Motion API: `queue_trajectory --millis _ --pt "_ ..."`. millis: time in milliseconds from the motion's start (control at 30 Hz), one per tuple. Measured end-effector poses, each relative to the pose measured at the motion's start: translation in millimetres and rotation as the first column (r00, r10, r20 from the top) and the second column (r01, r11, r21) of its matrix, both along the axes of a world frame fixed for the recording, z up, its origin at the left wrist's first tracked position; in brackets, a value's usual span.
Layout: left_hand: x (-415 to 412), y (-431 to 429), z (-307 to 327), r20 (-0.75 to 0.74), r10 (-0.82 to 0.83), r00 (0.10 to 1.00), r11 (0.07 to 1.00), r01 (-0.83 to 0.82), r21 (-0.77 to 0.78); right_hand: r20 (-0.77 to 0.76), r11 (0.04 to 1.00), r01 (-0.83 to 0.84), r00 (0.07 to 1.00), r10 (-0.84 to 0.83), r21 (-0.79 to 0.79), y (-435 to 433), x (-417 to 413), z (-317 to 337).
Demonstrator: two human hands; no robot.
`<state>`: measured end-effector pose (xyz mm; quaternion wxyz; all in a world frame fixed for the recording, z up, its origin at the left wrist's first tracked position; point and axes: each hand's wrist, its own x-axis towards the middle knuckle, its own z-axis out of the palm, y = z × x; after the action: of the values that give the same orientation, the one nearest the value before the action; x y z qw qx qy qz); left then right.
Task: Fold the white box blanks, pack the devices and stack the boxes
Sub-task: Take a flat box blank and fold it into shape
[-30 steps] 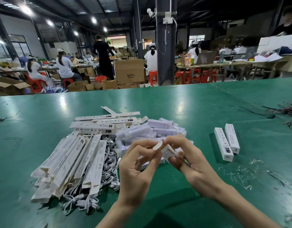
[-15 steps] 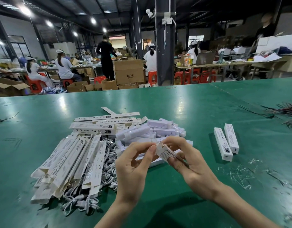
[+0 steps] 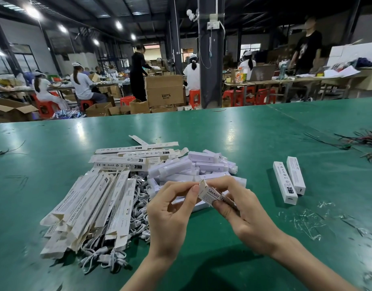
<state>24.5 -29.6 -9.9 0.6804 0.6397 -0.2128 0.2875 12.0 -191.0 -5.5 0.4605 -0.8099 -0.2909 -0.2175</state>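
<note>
Turned end-up since a moment ago, the white box (image 3: 212,195) is gripped by the right hand (image 3: 247,213) while the left hand (image 3: 170,208) pinches its end flap, above the tabletop's (image 3: 222,133) near edge, so closing looks nearly done.

I see only the near end of the white box (image 3: 209,193); the rest is behind the right hand (image 3: 245,213), print cut off at "SMART SEN". Can't tell what's inside. The left hand (image 3: 170,213) covers part of the device pile (image 3: 201,162). Cables (image 3: 139,206) mostly buried under flat blanks (image 3: 92,206). Wire bundle (image 3: 365,141) runs off the right edge. Fine print on the closed boxes (image 3: 285,181) is unreadable.
</note>
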Motion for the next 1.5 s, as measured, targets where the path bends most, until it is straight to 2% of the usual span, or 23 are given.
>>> queue_trajectory --millis 233,367,600,700,800,867,933,1033,1100,1133,1200,1233,1300,1333,1367,1433,1467,1500 --pt "-2.2 -1.9 -0.5 0.054 0.041 0.998 0.997 -0.044 0.059 0.016 1.0 0.007 1.0 -0.007 -0.024 0.6 -0.2 -0.4" --pt "-1.2 -3.5 -0.6 0.008 0.021 1.0 1.0 -0.021 0.018 0.07 0.996 0.031 0.997 -0.025 -0.086 1.6 -0.5 1.5" --pt "0.0 -8.2 -8.4 -0.004 -0.082 0.997 0.996 0.082 -0.027 0.003 0.998 0.057 0.998 -0.057 -0.002 1.0 0.7 1.0" --pt "0.3 -10.4 -15.7 -0.011 -0.137 0.991 0.991 0.137 -0.007 -0.028 0.998 0.058 0.998 -0.058 0.0 -1.7 3.2 -0.9" --pt "3.6 -10.2 -18.6 -0.056 -0.122 0.991 0.992 0.121 -0.017 -0.037 0.997 0.07 0.997 -0.071 -0.039 -2.4 5.2 -2.6" --pt "5.5 -9.6 -16.2 -0.165 -0.128 0.978 0.991 0.117 -0.071 0.084 0.983 0.149 0.987 -0.14 -0.11 1.8 5.3 -3.7" --pt "8.4 -7.3 -11.8 -0.293 -0.201 0.935 0.97 0.146 -0.196 0.304 0.925 0.333 0.914 -0.269 -0.182 6.9 3.8 -5.5" --pt "17.9 3.3 -3.5 -0.428 -0.336 0.839 0.857 0.083 -0.509 0.466 0.875 0.483 0.782 -0.414 -0.034 10.0 0.7 -6.7" --pt "24.0 11.6 0.9 -0.454 -0.429 0.781 0.734 0.008 -0.68 0.449 0.821 0.559 0.708 -0.545 0.115 9.3 1.8 -6.6" --pt "26.2 13.9 1.7 -0.455 -0.472 0.755 0.688 -0.007 -0.725 0.393 0.798 0.576 0.701 -0.595 0.18 7.7 3.6 -5.9" --pt "27.8 12.7 -0.6 -0.463 -0.568 0.681 0.637 0.008 -0.77 0.189 0.789 0.535 0.778 -0.599 0.303 2.7 7.2 -2.6" --pt "26.6 9.6 -3.0 -0.478 -0.613 0.629 0.638 0.037 -0.77 0.065 0.804 0.461 0.852 -0.52 0.376 -0.5 8.3 0.7" --pt "22.8 2.5 -9.3 -0.531 -0.661 0.531 0.686 0.139 -0.715 -0.125 0.802 0.253 0.967 -0.22 0.541 -7.6 11.1 9.4" --pt "21.0 -0.9 -13.2 -0.572 -0.646 0.505 0.73 0.191 -0.656 -0.158 0.787 0.18 0.982 -0.106 0.59 -11.8 13.2 11.8" --pt "19.9 -3.5 -16.9 -0.621 -0.6 0.505 0.787 0.234 -0.571 -0.162 0.782 0.159 0.984 -0.076 0.602 -15.4 15.0 14.0" --pt "17.9 -6.9 -21.6 -0.698 -0.408 0.588 0.911 0.312 -0.269 -0.142 0.785 0.178 0.983 -0.115 0.593 -19.7 16.8 14.8" --pt "16.8 -6.9 -22.8 -0.683 -0.282 0.674 0.938 0.343 -0.049 -0.131 0.782 0.179 0.983 -0.125 0.597 -20.6 16.9 14.5" --pt "16.7 -6.0 -24.0 -0.614 -0.174 0.77 0.922 0.346 0.172 -0.113 0.789 0.175 0.984 -0.135 0.589 -21.1 16.6 13.6"
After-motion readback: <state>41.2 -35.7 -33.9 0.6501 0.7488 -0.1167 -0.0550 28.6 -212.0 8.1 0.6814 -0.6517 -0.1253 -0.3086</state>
